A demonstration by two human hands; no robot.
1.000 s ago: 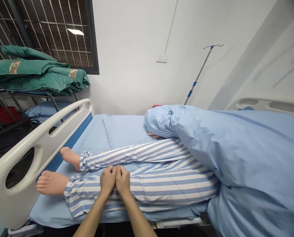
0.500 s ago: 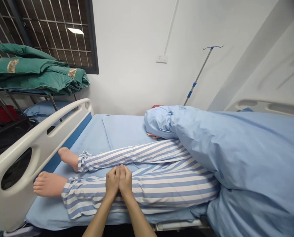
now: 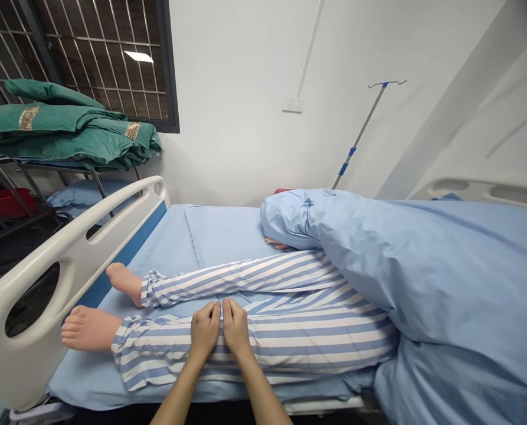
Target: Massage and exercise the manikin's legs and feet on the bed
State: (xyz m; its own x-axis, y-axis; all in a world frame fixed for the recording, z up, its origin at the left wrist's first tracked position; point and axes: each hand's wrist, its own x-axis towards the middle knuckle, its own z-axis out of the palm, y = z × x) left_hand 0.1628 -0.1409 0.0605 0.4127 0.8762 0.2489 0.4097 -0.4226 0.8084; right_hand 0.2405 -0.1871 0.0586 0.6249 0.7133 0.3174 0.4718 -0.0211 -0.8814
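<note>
My left hand (image 3: 205,328) and my right hand (image 3: 235,323) are side by side over the near leg, both closed into fists with thumbs on top. A narrow gap parts them, and no cloth shows bunched in either. Whether they press on the leg, I cannot tell. The leg belongs to a manikin-like figure in blue-and-white striped trousers (image 3: 307,342), lying along the bed. Its bare near foot (image 3: 90,329) and far foot (image 3: 124,282) point left. A light blue quilt (image 3: 426,271) hides the upper body, and some fingertips (image 3: 277,242) peek out under its edge.
At the left stands the bed's cream footboard (image 3: 81,236); a headboard (image 3: 480,190) is at the far right. An IV pole (image 3: 363,131) rises behind the bed. Green folded covers (image 3: 77,133) lie on a rack by the barred window (image 3: 108,47).
My two fists have moved apart, from touching to a small gap, my right hand shifting rightward. The view has shifted slightly. The figure and quilt look unchanged.
</note>
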